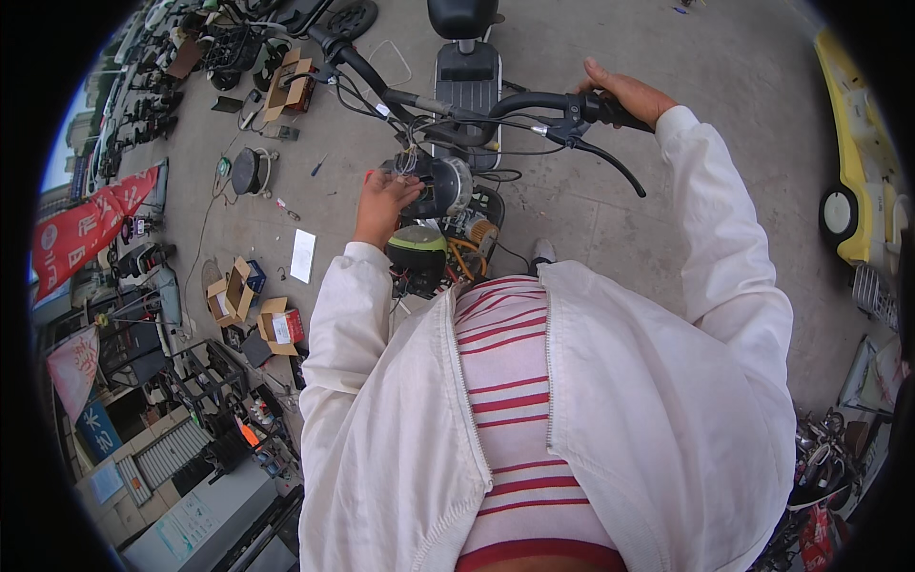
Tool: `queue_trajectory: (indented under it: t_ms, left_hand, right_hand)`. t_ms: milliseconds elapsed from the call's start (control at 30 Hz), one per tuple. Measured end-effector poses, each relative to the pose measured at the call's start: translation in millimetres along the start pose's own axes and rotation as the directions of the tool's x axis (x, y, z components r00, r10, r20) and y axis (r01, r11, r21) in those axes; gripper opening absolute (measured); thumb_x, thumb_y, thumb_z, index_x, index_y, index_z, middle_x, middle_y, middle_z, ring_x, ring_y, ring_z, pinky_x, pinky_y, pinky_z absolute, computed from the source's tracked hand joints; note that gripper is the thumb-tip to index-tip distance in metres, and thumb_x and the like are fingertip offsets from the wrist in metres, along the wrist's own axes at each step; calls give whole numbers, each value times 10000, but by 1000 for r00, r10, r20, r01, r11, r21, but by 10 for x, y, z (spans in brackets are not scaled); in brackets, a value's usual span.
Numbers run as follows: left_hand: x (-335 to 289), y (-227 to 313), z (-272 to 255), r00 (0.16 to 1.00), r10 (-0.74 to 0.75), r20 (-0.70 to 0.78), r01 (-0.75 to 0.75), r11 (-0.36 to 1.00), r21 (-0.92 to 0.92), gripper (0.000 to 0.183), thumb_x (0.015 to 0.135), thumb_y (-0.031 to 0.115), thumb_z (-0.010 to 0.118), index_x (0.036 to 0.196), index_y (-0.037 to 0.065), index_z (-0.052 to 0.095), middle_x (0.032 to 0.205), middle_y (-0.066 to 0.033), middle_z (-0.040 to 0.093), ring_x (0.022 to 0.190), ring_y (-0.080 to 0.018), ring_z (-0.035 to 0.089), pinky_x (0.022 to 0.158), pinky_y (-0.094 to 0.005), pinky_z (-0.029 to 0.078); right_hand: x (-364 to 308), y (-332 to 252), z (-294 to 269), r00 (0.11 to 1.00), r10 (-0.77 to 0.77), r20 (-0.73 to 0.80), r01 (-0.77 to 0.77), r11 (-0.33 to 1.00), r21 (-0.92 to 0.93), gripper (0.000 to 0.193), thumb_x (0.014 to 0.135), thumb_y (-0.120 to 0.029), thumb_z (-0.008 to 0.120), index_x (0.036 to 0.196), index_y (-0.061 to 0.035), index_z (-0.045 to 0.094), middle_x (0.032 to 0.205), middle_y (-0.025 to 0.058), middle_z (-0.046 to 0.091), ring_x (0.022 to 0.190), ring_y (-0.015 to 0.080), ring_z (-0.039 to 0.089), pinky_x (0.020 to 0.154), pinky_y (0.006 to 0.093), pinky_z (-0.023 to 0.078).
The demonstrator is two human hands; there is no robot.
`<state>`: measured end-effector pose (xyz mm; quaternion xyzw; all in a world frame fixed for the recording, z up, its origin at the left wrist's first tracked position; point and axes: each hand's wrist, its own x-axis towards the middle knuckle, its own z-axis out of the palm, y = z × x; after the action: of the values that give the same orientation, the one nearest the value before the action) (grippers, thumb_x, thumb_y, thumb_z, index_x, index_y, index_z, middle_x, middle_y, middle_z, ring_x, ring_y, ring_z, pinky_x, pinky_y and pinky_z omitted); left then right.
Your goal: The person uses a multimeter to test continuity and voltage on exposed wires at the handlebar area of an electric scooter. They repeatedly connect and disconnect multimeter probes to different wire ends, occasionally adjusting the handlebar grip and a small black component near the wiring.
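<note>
An electric scooter stands in front of me, its handlebar (pixel 448 107) spread across the view. My right hand (pixel 629 95) is closed over the right handlebar grip (pixel 602 109), thumb lifted along it. Below that hand juts the black brake lever (pixel 610 164). My left hand (pixel 386 200) is at the round headlight (pixel 450 184), its fingers bent beside a bundle of thin wires (pixel 408 162). A small red bit shows by those fingers; what they pinch is too small to name. Under the light sit a yellow-green and black rounded part (pixel 416 246) and orange cables (pixel 464 257).
The scooter's seat (pixel 462 17) and ribbed footboard (pixel 467 81) lie beyond the bar. Opened cartons (pixel 231 294), a white sheet (pixel 302 255), a screwdriver (pixel 318 166) and a black round part (pixel 252 172) lie on the left ground. At right stands a yellow vehicle (pixel 853 153).
</note>
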<state>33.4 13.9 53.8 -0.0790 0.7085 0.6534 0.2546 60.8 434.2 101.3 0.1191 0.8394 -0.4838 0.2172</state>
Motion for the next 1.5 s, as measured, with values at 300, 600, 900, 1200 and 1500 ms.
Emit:
queue_trajectory:
  t_ms: [300, 600, 900, 1200, 1500]
  left_hand:
    - [-9, 12, 8, 1000, -13, -12, 13, 1000, -1, 142, 928, 77, 472, 992, -46, 441, 1021, -184, 592, 960, -268, 631, 857, -307, 524]
    - [19, 5, 9, 999, 4, -32, -4, 1000, -15, 132, 903, 69, 470, 960, -49, 455, 976, -188, 597, 921, -283, 642, 826, -329, 529]
    - [57, -39, -55, 1000, -15, 20, 15, 1000, -27, 128, 929, 70, 465, 990, -42, 449, 1002, -193, 601, 942, -282, 642, 847, -328, 525]
    - [53, -11, -98, 993, -18, 114, 28, 996, -86, 133, 931, 77, 470, 991, -41, 452, 1004, -178, 608, 959, -270, 641, 823, -307, 528]
    - [109, 0, -112, 989, -51, 136, 61, 996, -72, 134, 920, 49, 465, 1002, -56, 449, 990, -197, 610, 927, -288, 653, 812, -323, 542]
  right_hand:
    - [41, 47, 0, 999, -47, 4, 47, 999, -3, 959, 726, -878, 191, 1064, -106, 648, 693, 40, 534, 639, 158, 492, 687, 342, 420]
    - [-67, 74, -75, 932, -250, -261, 286, 952, 112, 779, 884, -706, 215, 1132, -102, 641, 889, 60, 552, 858, 176, 465, 902, 321, 360]
    - [-1042, -406, 782, 550, -480, -683, 751, 643, 153, 338, 977, -269, 421, 1022, -14, 639, 800, 21, 568, 746, 101, 470, 703, 232, 397]
    - [-1190, -169, 1891, 940, -108, -325, 254, 856, 451, 329, 933, -282, 519, 811, 3, 631, 689, 35, 579, 657, 119, 503, 610, 265, 422]
    - [-402, 25, 2780, 985, 99, -141, -10, 848, 531, 689, 795, -430, 667, 1274, 9, 439, 1037, 202, 613, 913, 270, 614, 819, 327, 474]
